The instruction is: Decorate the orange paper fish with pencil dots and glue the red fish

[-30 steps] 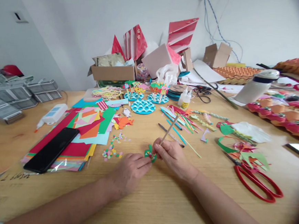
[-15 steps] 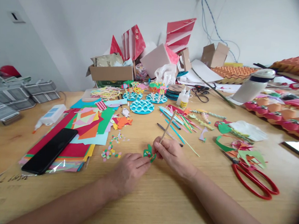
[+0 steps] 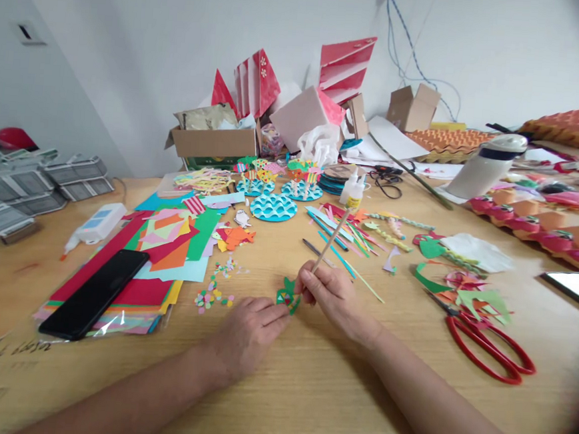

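Observation:
A thin wooden stick (image 3: 331, 237) slants up out of my right hand (image 3: 327, 295), which grips it like a pen. Its lower end is hidden by my fingers, just at the edge of a small green paper cutout (image 3: 287, 296) shaped like a fish, with coloured bits on it. Lying low on the table, my left hand (image 3: 255, 328) has its fingers stretched out, their tips on the cutout's lower left edge. The left thumb is hidden. Small round paper dots (image 3: 208, 296) in several colours are scattered left of the cutout.
Coloured paper sheets (image 3: 163, 291) with a black phone (image 3: 93, 294) on top lie left. Red-handled scissors (image 3: 490, 346) and green paper scraps (image 3: 486, 305) lie right. Further back are paper strips (image 3: 353, 232), glue bottles (image 3: 352, 190), blue wavy discs (image 3: 273, 208) and a cardboard box (image 3: 212, 143).
The stick's upper end has tipped slightly to the right, and my right fingers have shifted a little at the cutout. My left hand stays in place. The view has moved slightly.

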`<state>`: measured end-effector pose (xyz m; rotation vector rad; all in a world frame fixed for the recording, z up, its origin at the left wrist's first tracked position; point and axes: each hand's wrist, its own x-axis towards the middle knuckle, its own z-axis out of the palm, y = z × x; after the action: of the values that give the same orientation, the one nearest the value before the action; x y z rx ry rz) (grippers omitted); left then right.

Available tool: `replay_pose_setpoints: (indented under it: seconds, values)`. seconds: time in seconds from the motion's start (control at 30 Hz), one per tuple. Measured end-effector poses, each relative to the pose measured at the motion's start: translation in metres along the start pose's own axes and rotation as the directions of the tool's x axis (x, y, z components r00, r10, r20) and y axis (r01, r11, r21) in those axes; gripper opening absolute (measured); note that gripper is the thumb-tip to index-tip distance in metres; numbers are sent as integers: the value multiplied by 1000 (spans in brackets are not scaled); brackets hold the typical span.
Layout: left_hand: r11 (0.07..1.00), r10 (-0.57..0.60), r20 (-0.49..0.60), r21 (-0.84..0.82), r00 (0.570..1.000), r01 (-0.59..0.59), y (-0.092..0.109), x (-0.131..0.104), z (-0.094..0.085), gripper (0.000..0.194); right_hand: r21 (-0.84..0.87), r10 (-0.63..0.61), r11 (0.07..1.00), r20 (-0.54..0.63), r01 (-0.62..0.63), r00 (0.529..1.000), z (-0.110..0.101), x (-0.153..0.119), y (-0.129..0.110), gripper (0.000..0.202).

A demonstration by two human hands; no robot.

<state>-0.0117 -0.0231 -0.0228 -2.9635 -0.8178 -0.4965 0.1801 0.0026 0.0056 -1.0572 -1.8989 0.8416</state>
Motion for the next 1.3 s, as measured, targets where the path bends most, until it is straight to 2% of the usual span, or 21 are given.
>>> replay_pose_setpoints:
  seconds: [0.27,0.47,0.73,0.93,1.3]
  values:
    - [1000,1,-35,-5,999,-1,-1,0,2,26,24,11,1000,-12,-11,1000,0,0,-1,38]
    - [1000,-10,11,13,1000,10,0,0,1,26,-41,-34,999,39,36,999,4,1,-1,39]
    - [1000,3,-5,18,1000,-2,1,0,-1,26,16,-1,1000,-27,2,1000,1,0,1,39]
    - [1000,-4,20,4,1000,4,-1,-1,2,26,-16,-53,998,44,54,998,5,1,0,39]
    - [999,29,-65,28,997,-27,-1,1,2,28,-37,-62,997,2,62,998,3,1,0,38]
